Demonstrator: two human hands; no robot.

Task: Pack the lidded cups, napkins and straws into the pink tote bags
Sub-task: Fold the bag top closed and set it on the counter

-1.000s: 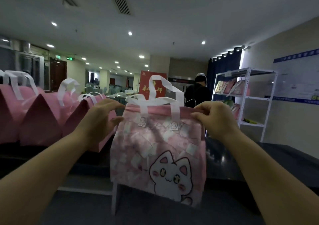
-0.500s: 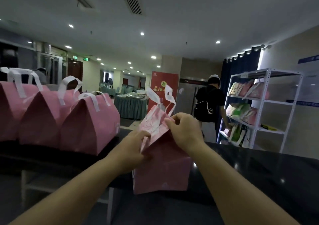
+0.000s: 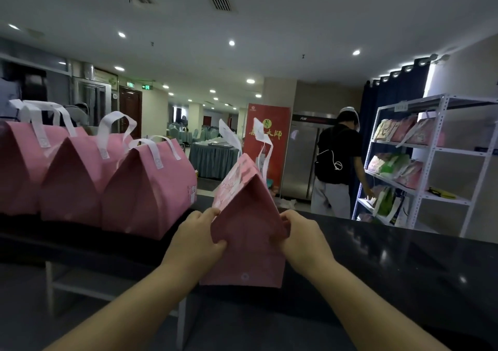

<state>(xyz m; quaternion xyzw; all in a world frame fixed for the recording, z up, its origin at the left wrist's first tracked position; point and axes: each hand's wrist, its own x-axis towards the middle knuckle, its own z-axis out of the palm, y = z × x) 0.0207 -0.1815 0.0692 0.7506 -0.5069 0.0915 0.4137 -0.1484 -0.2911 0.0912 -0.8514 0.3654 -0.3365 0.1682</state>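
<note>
Pink non-woven fabric fills the middle of the view: one pink tote bag (image 3: 248,243) stands upright with its top folded into a peak and its white handles (image 3: 265,148) flopping above. The left hand (image 3: 194,240) grips the bag's left edge with its fingers curled round the fabric and its thumb on the near panel. The right hand (image 3: 304,243) pinches the bag's right edge in the same way. Both hands hold only the bag. Beneath the bag lies the dark counter (image 3: 404,256), and the bag's base seems to rest at its near edge, though I cannot tell whether its full weight is down.

Left of the bag, three other pink bags (image 3: 145,189) stand in a row, touching one another, each closed into the same peaked shape. Beyond the bag and to its right, a person in black (image 3: 336,162) bends toward a white shelf rack (image 3: 442,148).

No cups, napkins or straws show anywhere, so what is inside the bag cannot be seen. Judging from its closed top and its likeness to the row, this looks like the finishing step for one bag: shaping it and setting it down. The next move probably calls for sliding it left to sit beside the row, keeping it upright so that any lidded cups inside do not tip, then letting go with both hands.
</note>
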